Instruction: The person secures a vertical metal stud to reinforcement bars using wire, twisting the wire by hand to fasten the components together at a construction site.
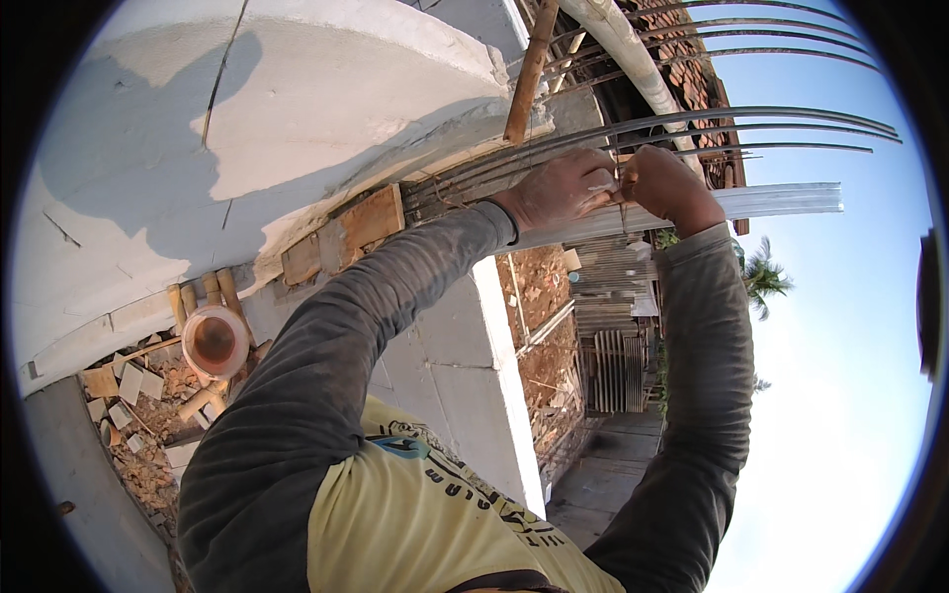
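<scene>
My left hand [565,188] and my right hand [664,186] meet at the top centre, fingers closed and nearly touching. Between them runs a thin dark wire [623,215], pinched by both hands; the fingertips partly hide it. Several steel reinforcing bars [781,113] pass just behind the hands and stick out to the right. Close under my hands lies a long pale, shiny ribbed strip [776,202], its far end jutting out against the sky. Both arms are in grey long sleeves.
A white plastered wall [336,109] rises at left, with a wooden slat [531,74] and a thick pole [633,54] beyond. Below left, a bucket [195,370] sits by bamboo poles [229,295] above rubble [133,415]. Corrugated sheets [605,287] stand far below.
</scene>
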Motion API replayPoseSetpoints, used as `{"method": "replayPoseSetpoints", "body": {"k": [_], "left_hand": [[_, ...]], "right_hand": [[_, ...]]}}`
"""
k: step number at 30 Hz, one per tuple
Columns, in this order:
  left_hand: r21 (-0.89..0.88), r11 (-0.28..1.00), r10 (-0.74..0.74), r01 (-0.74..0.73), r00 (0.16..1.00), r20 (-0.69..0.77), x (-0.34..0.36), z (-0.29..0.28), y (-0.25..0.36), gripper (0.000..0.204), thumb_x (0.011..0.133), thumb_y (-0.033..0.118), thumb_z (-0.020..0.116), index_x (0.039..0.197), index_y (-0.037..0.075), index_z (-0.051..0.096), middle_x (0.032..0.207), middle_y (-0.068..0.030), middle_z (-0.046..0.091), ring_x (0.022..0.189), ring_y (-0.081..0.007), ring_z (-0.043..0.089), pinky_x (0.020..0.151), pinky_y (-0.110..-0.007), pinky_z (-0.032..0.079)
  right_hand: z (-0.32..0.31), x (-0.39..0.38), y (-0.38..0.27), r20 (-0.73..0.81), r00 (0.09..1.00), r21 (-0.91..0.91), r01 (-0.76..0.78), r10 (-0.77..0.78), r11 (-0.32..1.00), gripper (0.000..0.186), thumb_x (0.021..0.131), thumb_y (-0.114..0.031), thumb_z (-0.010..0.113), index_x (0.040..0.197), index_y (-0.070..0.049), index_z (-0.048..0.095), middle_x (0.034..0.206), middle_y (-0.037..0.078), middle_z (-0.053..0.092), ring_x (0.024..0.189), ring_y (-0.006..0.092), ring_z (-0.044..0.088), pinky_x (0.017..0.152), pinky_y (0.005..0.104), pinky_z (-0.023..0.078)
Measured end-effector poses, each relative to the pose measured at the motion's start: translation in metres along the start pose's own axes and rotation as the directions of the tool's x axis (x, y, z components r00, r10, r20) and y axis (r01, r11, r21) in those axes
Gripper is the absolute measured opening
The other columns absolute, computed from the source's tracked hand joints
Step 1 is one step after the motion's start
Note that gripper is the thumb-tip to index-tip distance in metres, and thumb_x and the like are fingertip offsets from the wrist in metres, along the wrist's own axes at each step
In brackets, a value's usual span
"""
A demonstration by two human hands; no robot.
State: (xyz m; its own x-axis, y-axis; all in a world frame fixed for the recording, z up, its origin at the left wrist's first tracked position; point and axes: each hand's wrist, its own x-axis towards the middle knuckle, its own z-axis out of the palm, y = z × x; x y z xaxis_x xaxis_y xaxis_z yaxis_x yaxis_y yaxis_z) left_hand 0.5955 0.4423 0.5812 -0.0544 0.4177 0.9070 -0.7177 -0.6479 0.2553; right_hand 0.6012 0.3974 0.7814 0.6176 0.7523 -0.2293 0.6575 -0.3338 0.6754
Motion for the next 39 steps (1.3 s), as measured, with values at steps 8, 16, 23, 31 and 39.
{"method": "replayPoseSetpoints", "body": {"k": [8, 16, 23, 31, 39], "left_hand": [[0.060, 0.976, 0.190, -0.211, 0.949, 0.253, 0.009, -0.007, -0.022, 0.022, 0.079, 0.011, 0.068, 0.100, 0.008, 0.064, 0.110, -0.0046, 0.062, 0.105, -0.0254, 0.060, 0.094, -0.038, 0.050], [0.047, 0.992, 0.086, -0.119, 0.893, 0.442, 0.012, -0.008, -0.022, 0.019, 0.087, 0.017, 0.064, 0.102, 0.007, 0.067, 0.110, -0.0072, 0.062, 0.103, -0.0262, 0.062, 0.091, -0.039, 0.051], [-0.079, 0.898, -0.227, 0.433, 0.610, 0.759, 0.042, -0.015, -0.017, 0.025, 0.095, 0.028, 0.061, 0.106, 0.007, 0.069, 0.099, -0.0086, 0.063, 0.072, -0.0200, 0.065, 0.071, -0.038, 0.053], [0.050, 0.774, -0.222, 0.632, 0.196, 0.955, 0.093, -0.019, -0.021, 0.021, 0.090, 0.020, 0.063, 0.101, 0.003, 0.068, 0.074, -0.0050, 0.065, 0.055, -0.0121, 0.057, 0.058, -0.029, 0.046], [0.150, 0.329, -0.123, 0.932, -0.115, 0.986, 0.089, -0.003, -0.046, 0.018, 0.093, 0.015, 0.062, 0.098, -0.001, 0.061, 0.082, -0.0045, 0.063, 0.050, -0.0052, 0.050, 0.054, -0.025, 0.049]], "right_hand": [[-0.016, -0.006, -0.011, 0.013, 0.995, -0.057, -0.099, 0.099, 0.993, 0.039, 0.066, -0.033, 0.086, 0.086, -0.003, 0.069, 0.100, 0.016, 0.069, 0.102, 0.0336, 0.064, 0.085, 0.0443, 0.049], [-0.009, -0.008, 0.010, -0.069, 0.993, 0.079, 0.102, -0.096, 0.992, 0.036, 0.067, -0.032, 0.084, 0.080, -0.003, 0.066, 0.089, 0.018, 0.067, 0.089, 0.0370, 0.064, 0.077, 0.0458, 0.049], [-0.003, -0.006, 0.020, -0.055, 0.985, 0.097, 0.168, -0.163, 0.981, 0.035, 0.067, -0.030, 0.083, 0.079, -0.002, 0.066, 0.081, 0.018, 0.066, 0.082, 0.0375, 0.064, 0.071, 0.0437, 0.049], [-0.008, -0.012, 0.024, 0.004, 0.961, 0.226, 0.269, -0.277, 0.936, 0.028, 0.069, -0.020, 0.083, 0.083, -0.003, 0.066, 0.085, 0.015, 0.066, 0.087, 0.0344, 0.063, 0.074, 0.0418, 0.049], [-0.007, -0.059, 0.004, -0.657, 0.711, 0.098, 0.408, -0.249, 0.907, 0.023, 0.076, -0.009, 0.072, 0.098, -0.003, 0.067, 0.091, 0.015, 0.067, 0.091, 0.0316, 0.065, 0.077, 0.0413, 0.052]]}}
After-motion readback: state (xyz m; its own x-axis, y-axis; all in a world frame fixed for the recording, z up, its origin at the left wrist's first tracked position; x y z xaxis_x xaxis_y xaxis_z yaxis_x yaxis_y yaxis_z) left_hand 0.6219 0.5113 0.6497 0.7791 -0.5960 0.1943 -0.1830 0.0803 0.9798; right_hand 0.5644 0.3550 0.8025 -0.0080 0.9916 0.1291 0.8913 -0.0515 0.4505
